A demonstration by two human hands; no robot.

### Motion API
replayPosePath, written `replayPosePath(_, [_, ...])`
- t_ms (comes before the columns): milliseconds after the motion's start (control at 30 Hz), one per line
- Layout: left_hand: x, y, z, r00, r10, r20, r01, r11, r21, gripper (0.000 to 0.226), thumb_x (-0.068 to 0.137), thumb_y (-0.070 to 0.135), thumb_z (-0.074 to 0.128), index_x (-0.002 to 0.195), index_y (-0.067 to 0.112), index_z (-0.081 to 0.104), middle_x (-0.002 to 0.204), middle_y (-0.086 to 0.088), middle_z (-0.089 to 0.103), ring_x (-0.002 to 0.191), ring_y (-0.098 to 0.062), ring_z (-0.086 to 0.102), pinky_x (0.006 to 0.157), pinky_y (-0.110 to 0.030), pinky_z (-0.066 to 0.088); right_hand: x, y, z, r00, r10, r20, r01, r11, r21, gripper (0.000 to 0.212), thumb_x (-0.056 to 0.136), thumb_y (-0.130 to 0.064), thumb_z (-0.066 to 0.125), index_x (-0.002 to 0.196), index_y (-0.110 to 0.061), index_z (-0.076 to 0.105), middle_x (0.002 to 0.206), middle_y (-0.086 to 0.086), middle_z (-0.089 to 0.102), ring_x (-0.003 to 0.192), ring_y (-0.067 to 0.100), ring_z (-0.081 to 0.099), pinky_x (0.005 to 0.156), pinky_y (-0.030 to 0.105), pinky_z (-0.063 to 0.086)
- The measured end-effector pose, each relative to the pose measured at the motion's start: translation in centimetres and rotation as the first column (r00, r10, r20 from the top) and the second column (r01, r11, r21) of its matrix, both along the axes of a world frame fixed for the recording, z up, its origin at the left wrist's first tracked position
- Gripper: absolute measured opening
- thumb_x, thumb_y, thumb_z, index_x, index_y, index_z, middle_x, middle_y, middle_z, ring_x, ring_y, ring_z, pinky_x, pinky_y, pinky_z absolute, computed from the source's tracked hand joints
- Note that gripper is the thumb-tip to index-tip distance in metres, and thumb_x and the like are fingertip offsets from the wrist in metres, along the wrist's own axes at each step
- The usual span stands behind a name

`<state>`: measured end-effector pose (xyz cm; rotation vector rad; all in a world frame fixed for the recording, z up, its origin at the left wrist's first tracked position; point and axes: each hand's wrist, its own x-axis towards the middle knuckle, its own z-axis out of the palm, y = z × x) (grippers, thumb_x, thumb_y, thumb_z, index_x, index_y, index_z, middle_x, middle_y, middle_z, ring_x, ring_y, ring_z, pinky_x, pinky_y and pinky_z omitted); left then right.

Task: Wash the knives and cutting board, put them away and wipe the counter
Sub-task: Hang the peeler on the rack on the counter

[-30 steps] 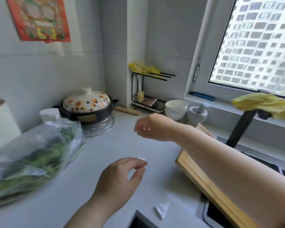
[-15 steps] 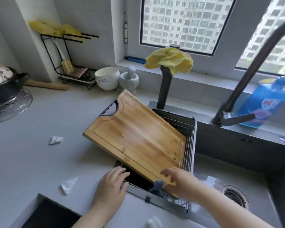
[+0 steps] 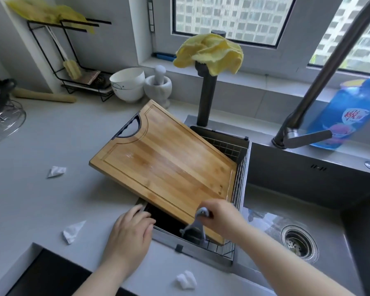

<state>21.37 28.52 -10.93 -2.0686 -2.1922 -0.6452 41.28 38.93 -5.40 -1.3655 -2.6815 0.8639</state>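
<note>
Cutting board (image 3: 162,165) tilted across desk (image 3: 41,199) edge and sink basket (image 3: 239,178), right hand (image 3: 222,218) at its 5 o'clock corner clamped on grey handle (image 3: 202,212), possibly a knife, left hand (image 3: 128,233) at 7 o'clock, fingers flat on rim

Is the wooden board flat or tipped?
Tipped. The cutting board slopes, near corner down in the wire basket, far end over the counter.

The grey desk (image 3: 41,199) is bearing a cutting board (image 3: 165,165), which is jutting over the sink (image 3: 297,184) just beyond the left fingers (image 3: 141,216). Two paper scraps (image 3: 56,171) are lying left of those fingers, while a bowl (image 3: 128,84), mortar (image 3: 158,87) and rolling pin (image 3: 44,97) are sitting far beyond them.
</note>
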Motion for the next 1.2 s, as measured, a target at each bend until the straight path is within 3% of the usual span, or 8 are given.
replayPosePath(233, [0.1,0.0,0.0,1.000,-0.005,-0.016,0.005,1.000,0.005,0.037,0.079,0.027,0.035,0.073,0.026,0.071,0.084,0.010,0.070,0.100,-0.010,0.049,0.079,-0.027,0.048,4.3,1.1,5.0,0.831,-0.372,-0.415,0.351,0.927,-0.129,0.012,0.088,-0.006,0.057,0.083,-0.017,0.059,0.086,-0.010,0.060,0.076,0.009,0.060,0.070,0.024,0.053])
replayPosePath(367, [0.2,-0.2,0.2,0.999,-0.006,-0.039,0.006,1.000,-0.017,0.037,0.079,0.027,0.035,0.073,0.025,0.072,0.084,0.008,0.071,0.093,-0.018,0.063,0.071,-0.036,0.054,8.5,1.5,5.0,0.336,-0.769,-0.544,0.442,0.638,-0.630,0.015,0.093,-0.005,0.047,0.083,-0.011,0.056,0.077,0.007,0.066,0.051,0.009,0.067,0.048,0.021,0.055])
replayPosePath(433, [0.2,-0.1,0.2,0.998,-0.012,-0.064,0.011,1.000,-0.009,0.037,0.079,0.026,0.035,0.072,0.024,0.072,0.084,0.006,0.071,0.092,-0.020,0.066,0.069,-0.037,0.054,10.9,1.5,3.6,0.198,-0.877,-0.437,0.606,0.460,-0.649,0.010,0.093,-0.004,0.047,0.088,-0.004,0.056,0.067,0.009,0.063,0.041,0.007,0.062,0.042,0.018,0.052])
replayPosePath(533, [0.3,-0.2,0.5,0.997,-0.016,-0.079,0.011,0.998,-0.062,0.038,0.079,0.026,0.035,0.071,0.024,0.072,0.082,0.006,0.072,0.087,-0.023,0.069,0.067,-0.037,0.055,14.3,1.2,2.0,0.336,-0.902,-0.272,0.883,0.402,-0.244,0.013,0.088,-0.003,0.049,0.094,0.001,0.059,0.054,-0.002,0.056,0.043,0.011,0.054,0.041,0.021,0.042])
replayPosePath(733, [0.4,-0.4,0.6,0.999,-0.004,-0.046,0.000,0.995,-0.097,0.040,0.079,0.026,0.034,0.072,0.018,0.073,0.082,0.000,0.073,0.089,-0.029,0.069,0.068,-0.043,0.054,16.3,1.1,0.6,0.468,-0.876,-0.115,0.882,0.470,0.007,0.011,0.087,-0.009,0.048,0.080,-0.008,0.056,0.078,0.012,0.056,0.080,0.029,0.050,0.065,0.030,0.034])
replayPosePath(900, [0.5,-0.3,1.3,0.958,0.096,0.270,-0.053,0.985,-0.164,0.066,0.071,0.049,0.023,0.089,0.010,0.074,0.107,-0.003,0.068,0.118,-0.024,0.052,0.097,-0.037,0.038,15.0,2.9,2.3,0.377,-0.891,-0.254,0.888,0.426,-0.174,0.012,0.085,-0.006,0.049,0.075,-0.002,0.052,0.075,0.015,0.052,0.068,0.033,0.048,0.057,0.030,0.031])
replayPosePath(1033, [-1.3,0.4,4.4,0.915,0.085,0.394,-0.100,0.995,0.016,0.055,0.071,0.043,0.033,0.082,0.008,0.074,0.092,0.005,0.066,0.097,-0.005,0.055,0.081,-0.021,0.038,10.6,4.5,6.2,0.317,-0.806,-0.500,0.738,0.540,-0.404,0.015,0.087,0.003,0.044,0.081,-0.006,0.054,0.098,0.018,0.062,0.096,0.031,0.058,0.090,0.040,0.047])
replayPosePath(1200, [-7.6,1.8,8.7,0.908,0.139,0.396,-0.217,0.963,0.158,0.031,0.074,0.023,0.047,0.080,0.005,0.072,0.084,-0.002,0.068,0.082,-0.009,0.056,0.070,-0.015,0.036,3.3,6.3,10.3,0.330,-0.645,-0.689,0.535,0.729,-0.426,0.021,0.092,0.003,0.041,0.083,-0.015,0.048,0.079,0.007,0.066,0.079,0.015,0.065,0.081,0.032,0.053])
